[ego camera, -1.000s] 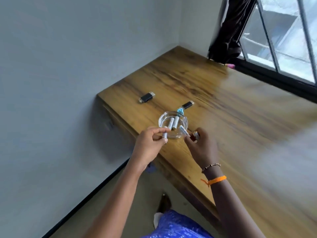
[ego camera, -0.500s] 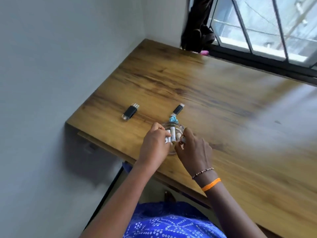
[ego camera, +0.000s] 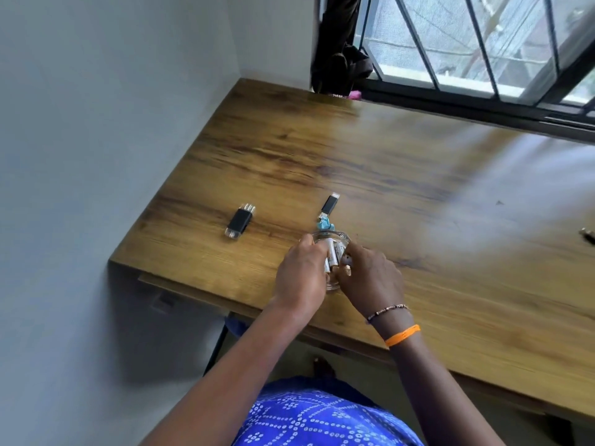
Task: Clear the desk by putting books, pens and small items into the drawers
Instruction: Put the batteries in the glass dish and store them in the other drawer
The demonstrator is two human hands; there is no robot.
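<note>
A small clear glass dish (ego camera: 335, 237) with white batteries (ego camera: 332, 254) in it stands near the front edge of the wooden desk (ego camera: 418, 175). My left hand (ego camera: 301, 276) is curled over the dish's left side, its fingers round the batteries. My right hand (ego camera: 370, 278) is at the dish's right side and pinches a small item at its fingertips. Two black USB sticks lie on the desk: one (ego camera: 240, 219) to the left, the other (ego camera: 330, 204) just behind the dish with a blue tag (ego camera: 323, 225).
A grey wall runs along the desk's left side and a barred window (ego camera: 483, 43) stands behind it. Dark cloth (ego camera: 341, 59) hangs at the window's left corner. A small dark object (ego camera: 587, 235) lies at the far right edge.
Both hands have closed in over the dish, where a second ago they were at its near rim. The camera view has swung so the desk appears more level.
</note>
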